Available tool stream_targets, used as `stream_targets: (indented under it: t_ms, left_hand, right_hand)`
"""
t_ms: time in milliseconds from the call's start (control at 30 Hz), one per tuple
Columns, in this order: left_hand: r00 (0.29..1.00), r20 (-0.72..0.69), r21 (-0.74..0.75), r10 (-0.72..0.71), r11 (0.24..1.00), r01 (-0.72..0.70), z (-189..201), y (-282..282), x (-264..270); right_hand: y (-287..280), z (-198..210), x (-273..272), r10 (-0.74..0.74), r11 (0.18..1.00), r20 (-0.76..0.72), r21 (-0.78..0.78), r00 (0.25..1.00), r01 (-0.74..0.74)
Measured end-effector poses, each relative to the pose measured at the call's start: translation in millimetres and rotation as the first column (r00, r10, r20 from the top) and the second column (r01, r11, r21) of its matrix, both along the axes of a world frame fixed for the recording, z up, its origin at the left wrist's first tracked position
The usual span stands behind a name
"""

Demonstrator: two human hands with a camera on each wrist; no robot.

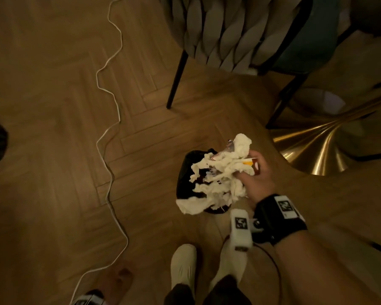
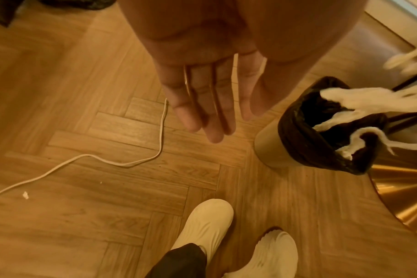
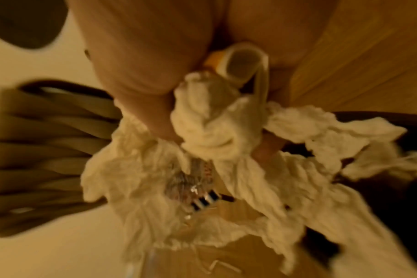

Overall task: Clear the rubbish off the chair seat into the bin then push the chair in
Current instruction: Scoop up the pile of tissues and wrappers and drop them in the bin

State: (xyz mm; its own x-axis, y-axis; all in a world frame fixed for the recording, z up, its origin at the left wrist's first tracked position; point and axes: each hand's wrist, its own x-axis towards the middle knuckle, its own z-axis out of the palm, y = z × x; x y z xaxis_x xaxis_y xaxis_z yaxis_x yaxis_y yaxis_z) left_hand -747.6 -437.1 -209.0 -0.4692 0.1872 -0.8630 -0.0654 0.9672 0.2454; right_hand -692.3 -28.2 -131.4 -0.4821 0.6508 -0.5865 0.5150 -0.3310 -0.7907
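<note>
The right hand (image 1: 256,179) clenches a rubbish wad (image 1: 218,175) directly over the bin (image 1: 185,170), lower right of the head view. Best to lower it inside before letting go, since strands trail outside. The left hand (image 2: 202,94) hangs released.

Flat left hand (image 2: 202,90) beside bin (image 2: 305,135)

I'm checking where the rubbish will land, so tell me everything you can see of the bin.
The bin is a small round container with pale, smooth sides, lined with a dark bag folded over its rim. It stands upright on the wooden floor, beside the brass table base. Its mouth is open. White tissue gripped in the right hand hangs over the opening, with strands draping across the rim.
</note>
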Motion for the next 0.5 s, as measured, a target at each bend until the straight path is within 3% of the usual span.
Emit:
stream_targets:
  t_ms: [133,233,367,500]
  left_hand:
    - [0.992,-0.061,0.089,0.11,0.991,-0.104,-11.7,1.8,7.4]
    - [0.986,-0.006,0.106,0.168,0.98,-0.166,-17.8,5.2,18.8]
    - [0.975,0.017,0.127,0.221,0.967,-0.222,-17.3,12.0,28.9]
    - [0.982,0.007,0.158,0.188,0.97,-0.187,-6.8,32.0,28.3]
  right_hand:
    - [-4.4,-99.7,-21.2,0.041,0.989,0.125,0.137,0.991,-0.058]
    - [-13.7,-149.6,-20.5,0.199,0.97,0.255,0.088,0.946,-0.228]
    - [-13.1,-167.3,-14.9,0.334,0.941,0.338,-0.057,0.88,-0.335]
    - [-5.7,-155.2,-10.0,0.346,0.934,0.394,-0.058,0.852,-0.353]
